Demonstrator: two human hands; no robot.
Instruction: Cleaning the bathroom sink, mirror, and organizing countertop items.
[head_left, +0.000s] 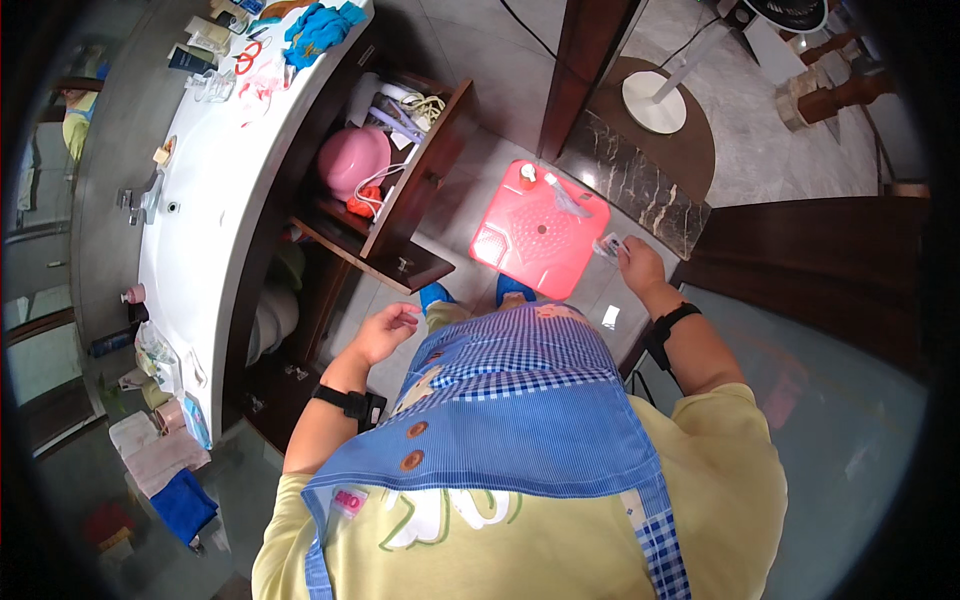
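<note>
My right hand [642,268] pinches a small clear plastic packet [606,245] beside the right edge of a pink plastic stool [541,230]. A small white round-topped item [527,174] and a clear plastic piece with a white end [568,198] lie on the stool's far part. My left hand [384,333] hangs in the air near the corner of a cabinet door, its fingers loosely bent and nothing visible in them. Left of the stool, a pulled-out wooden drawer [420,170] contains a pink rounded item [354,160], pale cords [430,108] and an orange-red item [362,204].
A white sink counter [210,230] runs along the left, with bottles, red-handled scissors [247,58] and a blue cloth [318,38]. The open cabinet door [400,264] juts out under the drawer. A dark marble doorsill [640,185] and a white fan base [654,102] are at far right.
</note>
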